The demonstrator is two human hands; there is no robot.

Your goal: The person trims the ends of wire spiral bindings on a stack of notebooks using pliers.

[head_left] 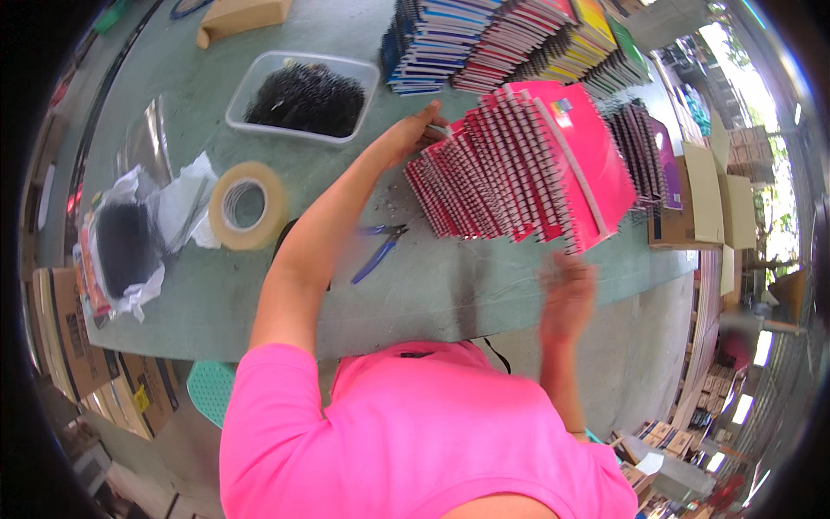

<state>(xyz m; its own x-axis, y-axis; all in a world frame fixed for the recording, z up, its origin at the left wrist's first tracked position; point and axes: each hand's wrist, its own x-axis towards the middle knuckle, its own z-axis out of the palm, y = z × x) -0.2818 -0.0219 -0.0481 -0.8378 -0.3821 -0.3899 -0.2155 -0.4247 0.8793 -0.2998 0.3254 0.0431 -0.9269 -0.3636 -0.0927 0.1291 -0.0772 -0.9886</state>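
Observation:
A leaning, fanned stack of pink spiral notebooks (pixel 596 164) lies on the green table, dark coil bindings facing me. My left hand (pixel 415 136) reaches to the far left end of this stack, its fingers closed on the edge of a pink notebook there. Just below the near corner of the stack is my right hand (pixel 568 294), smeared by motion, so its fingers do not show clearly. Between my forearms, blue-handled pliers (pixel 379 251) rest on the tabletop. A clear plastic tub (pixel 235 108) full of black coils stands left of my left hand.
Rows of blue, red, yellow and green notebooks (pixel 441 39) stand at the back. Purple notebooks (pixel 661 164) and an open cardboard box (pixel 692 203) are at right. A tape roll (pixel 275 206) and a torn white bag (pixel 143 290) lie left. A green stool (pixel 210 391) is below the table edge.

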